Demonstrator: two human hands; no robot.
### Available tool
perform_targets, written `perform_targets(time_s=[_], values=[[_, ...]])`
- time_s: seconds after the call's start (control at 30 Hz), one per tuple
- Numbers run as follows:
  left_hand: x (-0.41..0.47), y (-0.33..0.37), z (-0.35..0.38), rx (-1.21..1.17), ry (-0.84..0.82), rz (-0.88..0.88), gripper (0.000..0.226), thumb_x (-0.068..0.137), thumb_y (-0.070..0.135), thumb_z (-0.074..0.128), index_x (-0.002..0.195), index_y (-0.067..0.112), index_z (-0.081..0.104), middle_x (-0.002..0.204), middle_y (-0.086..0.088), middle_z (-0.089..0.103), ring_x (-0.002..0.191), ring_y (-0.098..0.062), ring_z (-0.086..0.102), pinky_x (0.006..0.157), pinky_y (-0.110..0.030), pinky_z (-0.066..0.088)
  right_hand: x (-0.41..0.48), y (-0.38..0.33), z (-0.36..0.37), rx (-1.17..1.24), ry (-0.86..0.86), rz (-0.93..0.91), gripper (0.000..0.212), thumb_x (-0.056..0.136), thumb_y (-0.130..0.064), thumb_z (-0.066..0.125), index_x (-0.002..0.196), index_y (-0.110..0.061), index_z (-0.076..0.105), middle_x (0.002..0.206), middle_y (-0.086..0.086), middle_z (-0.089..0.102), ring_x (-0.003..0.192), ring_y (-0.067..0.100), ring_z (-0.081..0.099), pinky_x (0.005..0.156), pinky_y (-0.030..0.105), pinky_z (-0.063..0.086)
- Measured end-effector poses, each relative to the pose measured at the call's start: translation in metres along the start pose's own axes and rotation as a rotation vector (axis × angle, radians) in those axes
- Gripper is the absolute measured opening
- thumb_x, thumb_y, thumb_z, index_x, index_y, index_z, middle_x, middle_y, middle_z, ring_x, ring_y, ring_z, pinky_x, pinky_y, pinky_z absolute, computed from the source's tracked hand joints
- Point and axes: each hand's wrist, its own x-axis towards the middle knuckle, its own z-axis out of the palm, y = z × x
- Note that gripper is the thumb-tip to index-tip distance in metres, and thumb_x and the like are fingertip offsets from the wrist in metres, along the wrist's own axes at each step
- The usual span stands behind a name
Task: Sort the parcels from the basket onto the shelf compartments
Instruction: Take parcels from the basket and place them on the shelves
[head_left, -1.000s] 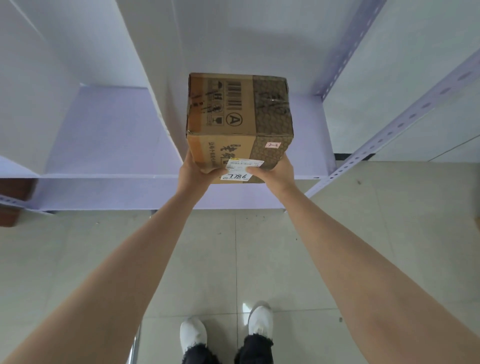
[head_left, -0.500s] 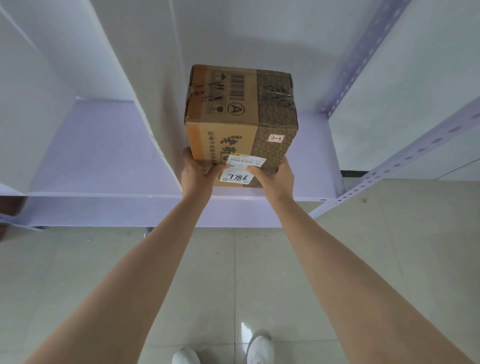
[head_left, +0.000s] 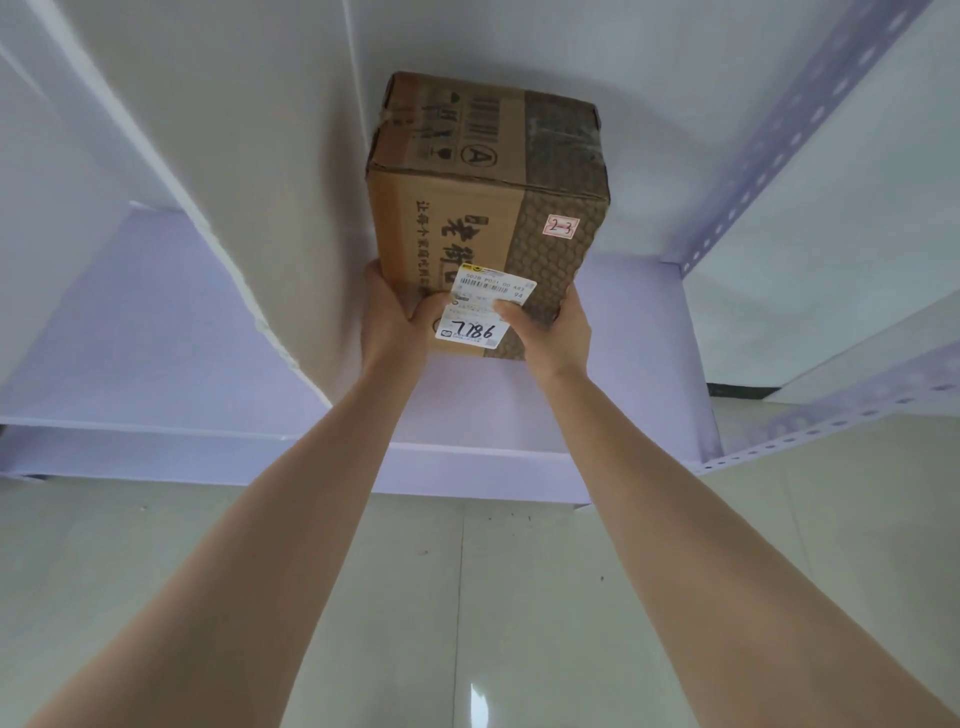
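My left hand (head_left: 392, 314) and right hand (head_left: 550, 332) clamp the box's (head_left: 483, 208) near bottom corners over the shelf (head_left: 623, 322). Stiff cardboard, probably hefty: 2 hands low suit it.

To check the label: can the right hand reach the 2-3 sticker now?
Probably: nothing covers the 2-3 sticker, but the right hand is busy gripping the cardboard box below it.
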Motion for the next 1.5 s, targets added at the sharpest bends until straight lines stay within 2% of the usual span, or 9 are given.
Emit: perform_targets(time_s=[0.07,0.17,0.33,0.53,0.87,1.1,1.2,1.33,1.5], values=[[0.013,0.002,0.003,-0.009,0.007,0.006,0.059,0.081,0.013,0.075,0.130,0.012,0.041,0.105,0.014,0.057,0.087,0.000,0.060,0.071,-0.007,0.046,0.011,-0.002,0.005,-0.010,0.003,0.002,0.067,0.076,-0.028,0.082,0.135,-0.019,0.050,0.107,-0.012,0.064,0.080,-0.013,0.054,0.062,0.003,0.044],[0.033,0.003,0.007,-0.015,0.023,0.034,0.061,0.078,0.015,0.078,0.127,0.008,0.043,0.113,0.007,0.060,0.103,-0.016,0.064,0.089,-0.033,0.053,0.027,-0.007,0.012,-0.033,0.002,-0.001,0.069,0.076,-0.031,0.082,0.136,-0.020,0.050,0.103,-0.014,0.062,0.081,-0.010,0.054,0.064,0.007,0.042],[0.060,0.005,0.012,-0.025,0.040,0.042,0.065,0.079,0.014,0.079,0.132,0.005,0.042,0.128,-0.004,0.059,0.109,-0.015,0.059,0.088,-0.021,0.047,0.054,-0.016,0.022,-0.036,-0.026,0.001,0.067,0.076,-0.029,0.082,0.135,-0.020,0.051,0.101,-0.014,0.064,0.079,-0.014,0.053,0.065,0.007,0.044],[0.068,0.001,0.018,0.038,0.087,0.070,0.070,0.080,0.024,0.078,0.135,0.005,0.040,0.131,-0.007,0.057,0.118,-0.024,0.057,0.096,-0.036,0.049,0.063,-0.014,0.027,-0.026,-0.007,-0.002,0.066,0.076,-0.028,0.082,0.134,-0.019,0.051,0.094,-0.020,0.061,0.078,-0.013,0.054,0.074,0.017,0.049],[0.066,0.005,0.015,-0.010,0.073,0.017,0.086,0.060,0.043,0.085,0.128,0.007,0.046,0.124,0.000,0.063,0.109,-0.018,0.064,0.090,-0.041,0.055,0.061,-0.016,0.030,-0.047,0.009,-0.009,0.067,0.077,-0.029,0.081,0.136,-0.020,0.051,0.101,-0.015,0.061,0.080,-0.009,0.054,0.070,0.009,0.047],[0.071,0.001,0.024,0.052,0.117,0.023,0.077,0.066,0.044,0.082,0.124,0.008,0.047,0.117,-0.001,0.066,0.099,-0.019,0.067,0.085,-0.042,0.056,0.061,-0.017,0.034,-0.087,0.066,0.001,0.060,0.080,-0.034,0.078,0.133,-0.022,0.053,0.098,-0.013,0.062,0.067,-0.010,0.049,0.051,-0.001,0.036],[0.071,0.002,0.023,0.023,0.110,0.017,0.082,0.061,0.050,0.080,0.125,0.012,0.044,0.120,0.001,0.065,0.104,-0.019,0.067,0.087,-0.042,0.056,0.061,-0.019,0.032,-0.085,0.028,0.016,0.064,0.080,-0.033,0.078,0.135,-0.020,0.048,0.100,-0.012,0.060,0.074,-0.004,0.051,0.056,0.005,0.037],[0.064,0.004,0.020,0.052,0.079,0.004,0.079,0.073,0.035,0.083,0.133,0.006,0.040,0.130,-0.003,0.058,0.117,-0.021,0.059,0.096,-0.034,0.050,0.059,-0.027,0.027,-0.058,-0.062,0.057,0.077,0.082,-0.024,0.078,0.144,-0.014,0.033,0.108,-0.008,0.057,0.090,0.007,0.057,0.059,0.008,0.045],[0.055,0.016,0.019,0.160,0.071,-0.054,0.098,0.077,0.042,0.078,0.147,0.004,0.020,0.147,-0.014,0.040,0.134,-0.033,0.041,0.106,-0.040,0.041,0.059,-0.033,0.027,-0.007,-0.128,0.179,0.093,0.080,-0.021,0.079,0.149,-0.011,0.018,0.126,0.003,0.062,0.116,0.024,0.062,0.095,0.040,0.054]])
